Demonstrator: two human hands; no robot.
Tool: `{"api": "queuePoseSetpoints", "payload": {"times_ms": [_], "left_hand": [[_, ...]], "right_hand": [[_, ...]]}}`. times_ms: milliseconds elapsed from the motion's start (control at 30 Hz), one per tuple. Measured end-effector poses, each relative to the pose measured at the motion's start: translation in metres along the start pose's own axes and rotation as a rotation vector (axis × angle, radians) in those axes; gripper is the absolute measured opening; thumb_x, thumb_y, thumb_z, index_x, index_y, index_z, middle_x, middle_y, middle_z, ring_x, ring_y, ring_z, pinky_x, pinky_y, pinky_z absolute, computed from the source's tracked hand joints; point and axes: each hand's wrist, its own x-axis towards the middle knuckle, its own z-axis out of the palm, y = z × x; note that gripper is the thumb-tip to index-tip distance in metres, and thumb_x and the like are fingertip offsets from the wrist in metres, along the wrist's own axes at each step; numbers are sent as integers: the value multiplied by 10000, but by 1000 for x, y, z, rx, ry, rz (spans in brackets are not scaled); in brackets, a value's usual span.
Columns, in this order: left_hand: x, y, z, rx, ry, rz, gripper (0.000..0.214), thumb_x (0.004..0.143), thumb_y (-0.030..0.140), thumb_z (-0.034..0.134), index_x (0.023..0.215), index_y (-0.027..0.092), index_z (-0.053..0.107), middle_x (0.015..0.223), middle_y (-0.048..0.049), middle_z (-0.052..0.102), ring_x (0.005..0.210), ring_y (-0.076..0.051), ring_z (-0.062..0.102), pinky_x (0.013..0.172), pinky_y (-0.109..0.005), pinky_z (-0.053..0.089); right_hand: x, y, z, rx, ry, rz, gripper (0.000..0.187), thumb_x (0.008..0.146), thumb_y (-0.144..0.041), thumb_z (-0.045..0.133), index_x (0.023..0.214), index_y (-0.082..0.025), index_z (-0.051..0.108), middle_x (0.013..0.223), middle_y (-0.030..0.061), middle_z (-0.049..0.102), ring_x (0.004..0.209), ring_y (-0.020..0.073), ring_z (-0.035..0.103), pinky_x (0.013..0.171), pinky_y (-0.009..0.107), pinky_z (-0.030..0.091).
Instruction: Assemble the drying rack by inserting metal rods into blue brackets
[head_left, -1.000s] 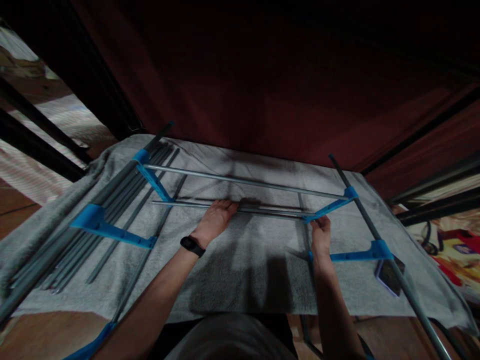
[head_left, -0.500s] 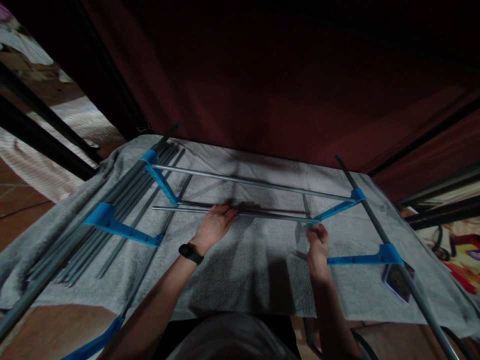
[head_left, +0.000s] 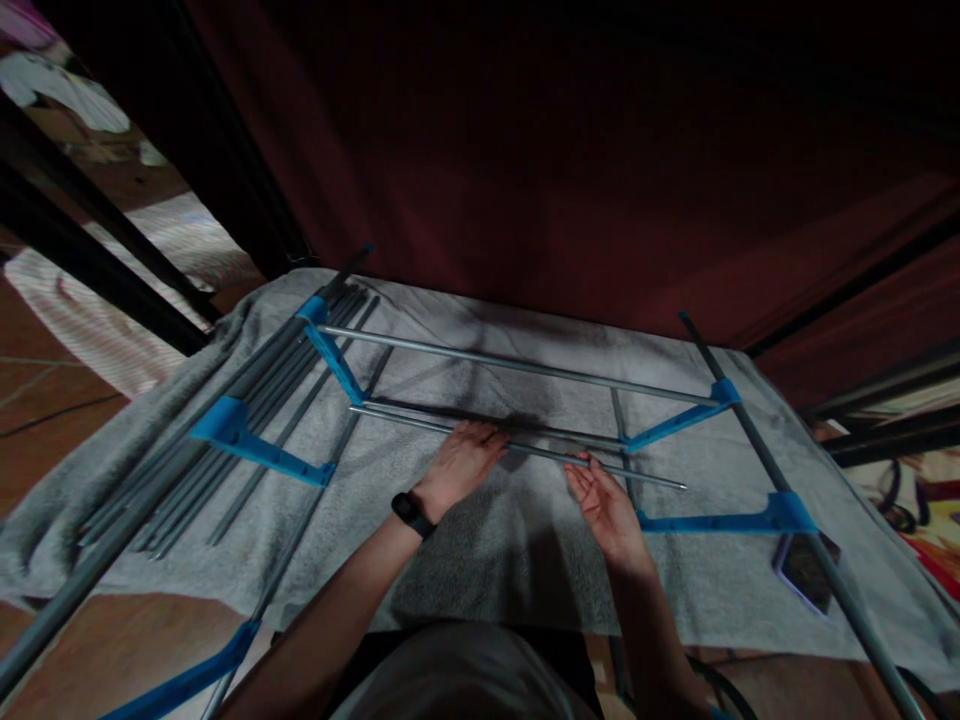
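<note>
Lying at far left: a bundle of grey rods [head_left: 281, 375] on a grey towel [head_left: 480, 580], beside a slanting left pole [head_left: 97, 560] that carries blue left brackets [head_left: 225, 425].
Crossbar [head_left: 480, 358]: runs rightward from the farther left bracket to its opposite number.
Second rod [head_left: 570, 433]: lies nearer the person, between the tips of the two farther brackets.
Loose rod [head_left: 536, 453]: sits just beside the second rod, slanting slightly toward the person at its right end, which juts past the right bracket tip.
Left hand [head_left: 465, 460]: palm down, dark wristband [head_left: 411, 512] behind it, fingers curled over the loose rod and, as I judge it, grasping it.
Right hand [head_left: 604, 500]: fingertips pinch the loose rod lightly, short of its right end.
Right side: blue right brackets [head_left: 787, 512] on a right pole [head_left: 847, 600]; a dark phone [head_left: 806, 575] lies partly under it.
Steady handling: I would keep both hands well apart, level the loose rod, and avoid knocking the second rod.
Hard to make out: the left fingertips are hidden; whether the second rod is seated, I cannot tell. Both poles run out of view at the near end.
</note>
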Motion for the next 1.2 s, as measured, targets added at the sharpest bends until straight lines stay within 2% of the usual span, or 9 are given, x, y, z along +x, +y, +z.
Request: {"api": "queuePoseSetpoints", "payload": {"times_ms": [133, 267, 433, 600, 1200], "left_hand": [[10, -4, 0, 23, 3, 45, 303, 1015, 292, 459, 1220, 204, 664, 1097, -83, 694, 1037, -222, 617, 972, -396, 440], [16, -14, 1, 33, 31, 85, 286, 1009, 264, 474, 1215, 195, 659, 1110, -82, 695, 1028, -214, 619, 934, -375, 447], [21, -29, -1, 60, 50, 81, 269, 1004, 271, 493, 1199, 199, 664, 1027, -66, 697, 990, -214, 624, 920, -371, 445], [22, -39, 0, 80, 46, 64, 268, 999, 277, 504, 1201, 205, 665, 1041, -67, 689, 990, -213, 622, 921, -372, 443], [25, -44, -4, 127, 48, 67, 296, 999, 293, 505, 1235, 211, 664, 1044, -79, 701, 1013, -214, 639, 945, -384, 442]], "right_hand": [[4, 0, -1, 16, 28, -51, 149, 744, -227, 837, 859, -208, 744, 975, 9, 775, 934, 166, 743, 954, 313, 603], [11, -1, 3, 16, 15, -41, 142, 745, -219, 833, 863, -201, 755, 949, 11, 782, 918, 157, 746, 939, 287, 603], [21, 4, 13, 39, -52, -19, 125, 771, -211, 804, 884, -198, 752, 967, 17, 782, 928, 150, 743, 1012, 307, 567], [26, 8, 21, 52, -77, -21, 112, 778, -191, 782, 882, -211, 748, 972, 6, 781, 909, 150, 743, 1006, 313, 573], [32, 5, 28, 58, -107, -12, 124, 764, -174, 778, 876, -202, 730, 939, 12, 774, 959, 162, 732, 1050, 356, 545]]}}
